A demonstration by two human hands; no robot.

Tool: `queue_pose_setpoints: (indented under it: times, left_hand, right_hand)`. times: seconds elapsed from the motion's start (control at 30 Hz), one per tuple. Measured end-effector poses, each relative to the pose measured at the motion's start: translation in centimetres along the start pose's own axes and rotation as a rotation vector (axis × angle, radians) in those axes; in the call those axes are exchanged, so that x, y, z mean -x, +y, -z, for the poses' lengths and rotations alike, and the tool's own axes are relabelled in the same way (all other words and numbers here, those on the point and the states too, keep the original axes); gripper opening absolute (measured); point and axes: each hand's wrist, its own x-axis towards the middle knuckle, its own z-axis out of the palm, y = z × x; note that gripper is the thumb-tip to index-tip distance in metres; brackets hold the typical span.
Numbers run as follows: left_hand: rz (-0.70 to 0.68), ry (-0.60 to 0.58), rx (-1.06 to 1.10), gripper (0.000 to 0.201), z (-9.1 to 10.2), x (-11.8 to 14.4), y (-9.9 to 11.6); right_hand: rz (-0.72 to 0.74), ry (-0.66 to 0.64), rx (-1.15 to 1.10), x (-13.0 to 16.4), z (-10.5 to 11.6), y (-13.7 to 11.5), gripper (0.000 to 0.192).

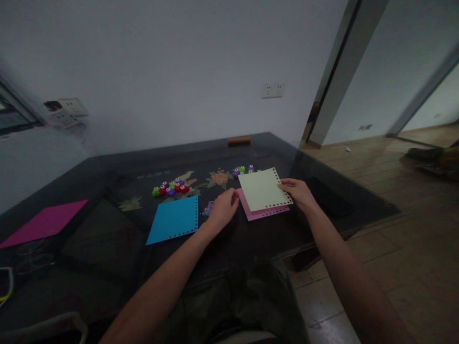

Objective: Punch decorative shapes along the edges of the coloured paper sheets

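Observation:
A pale yellow-green sheet (263, 190) with a row of holes along its right and lower edges is pinched at its right edge by my right hand (297, 192). Under it lies a pink sheet (254, 215), punched the same way and mostly covered. My left hand (225, 205) is closed beside the pink sheet's upper left corner; whether its fingertips grip anything is hidden. Just left of that hand sits a small blue-and-pink patterned item (208, 208), partly hidden. A blue sheet (175, 219) with holes along its right and lower edges lies farther left.
Several red, green and purple eyeball-like pieces (171, 188) cluster behind the blue sheet, with more such pieces (242, 169) behind the pale sheet. A magenta sheet (46, 221) lies far left on the dark table (222, 253). An orange-brown bar (239, 141) rests near the wall.

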Motion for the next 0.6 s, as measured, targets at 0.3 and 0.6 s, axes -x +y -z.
queue_pose_setpoints:
  times: [0.3, 0.6]
  left_hand:
    - [-0.065, -0.073, -0.242, 0.024, -1.6, 1.1, 0.3]
    - [-0.086, -0.108, -0.361, 0.031, -2.1, 1.4, 0.0]
  right_hand:
    - [-0.029, -0.031, 0.151, -0.1, -0.3, 0.2, 0.026]
    - [-0.031, -0.053, 0.231, 0.1, -0.5, 0.5, 0.023]
